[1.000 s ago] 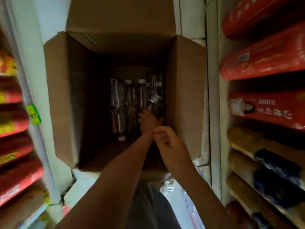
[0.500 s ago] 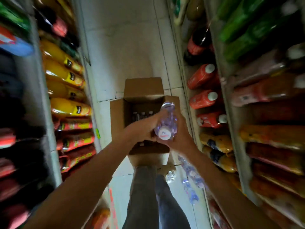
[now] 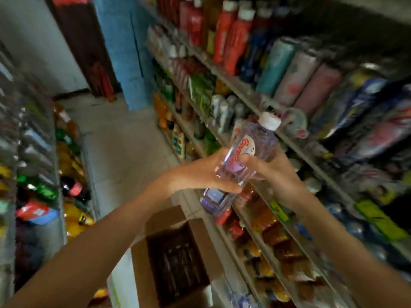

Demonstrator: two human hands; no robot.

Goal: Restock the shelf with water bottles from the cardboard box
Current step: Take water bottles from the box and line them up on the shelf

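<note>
A clear water bottle (image 3: pixel 246 161) with a white cap and a red-lettered label is tilted up to the right, in front of the right-hand shelves (image 3: pixel 251 101). My left hand (image 3: pixel 200 174) grips its lower body from the left. My right hand (image 3: pixel 271 172) holds its middle from the right. The open cardboard box (image 3: pixel 204 236) stands on the floor below my hands, with several dark bottles dimly visible inside.
Shelves on the right hold red, blue and pastel bottles and packets. A rack of drinks and snack packs (image 3: pixel 44 165) lines the left. A tiled aisle floor (image 3: pixel 115 138) runs ahead to a blue pillar (image 3: pixel 120 47) and a dark doorway.
Both hands lifted a water bottle out of the box and raised it toward the right shelves. The view rose from inside the box to the aisle.
</note>
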